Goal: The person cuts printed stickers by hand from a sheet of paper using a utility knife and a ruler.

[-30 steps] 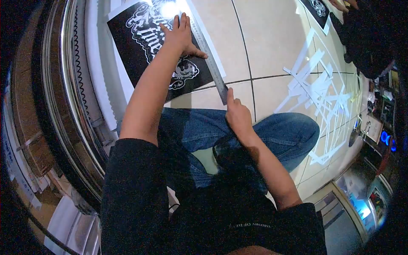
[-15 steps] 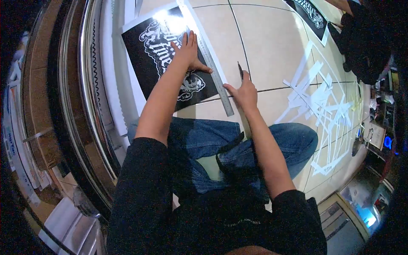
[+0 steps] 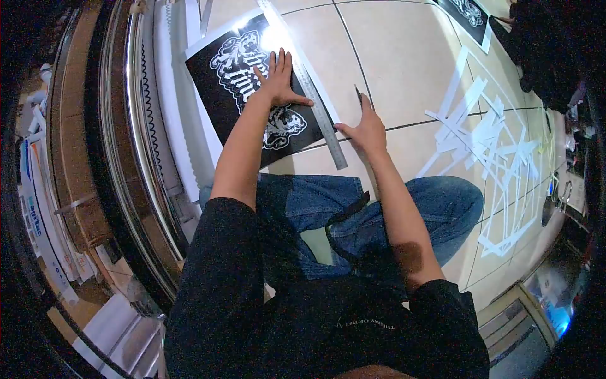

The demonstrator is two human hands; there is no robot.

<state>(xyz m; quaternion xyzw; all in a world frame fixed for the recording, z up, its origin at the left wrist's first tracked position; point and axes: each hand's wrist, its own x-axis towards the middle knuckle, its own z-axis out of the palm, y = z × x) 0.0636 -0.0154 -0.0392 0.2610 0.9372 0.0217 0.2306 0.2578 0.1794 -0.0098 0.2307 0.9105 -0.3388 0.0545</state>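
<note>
A black print with a white ornate design (image 3: 243, 88) lies on the beige tiled floor (image 3: 404, 57). A long metal ruler (image 3: 315, 101) rests along its right edge. My left hand (image 3: 278, 79) presses flat on the print, thumb against the ruler. My right hand (image 3: 365, 129) rests on the floor just right of the ruler's near end and holds a thin dark knife (image 3: 358, 95) that points away from me. My knees in blue jeans (image 3: 435, 202) are folded below.
Several white paper strips (image 3: 486, 139) lie scattered on the floor to the right. Another black print (image 3: 470, 12) and a person in dark clothes (image 3: 543, 50) are at the top right. A large roll and metal rail (image 3: 126, 139) border the left.
My right hand has moved from the ruler's near end, up and to the right onto the floor beside it, the knife now pointing away. The left hand stays pressed on the print.
</note>
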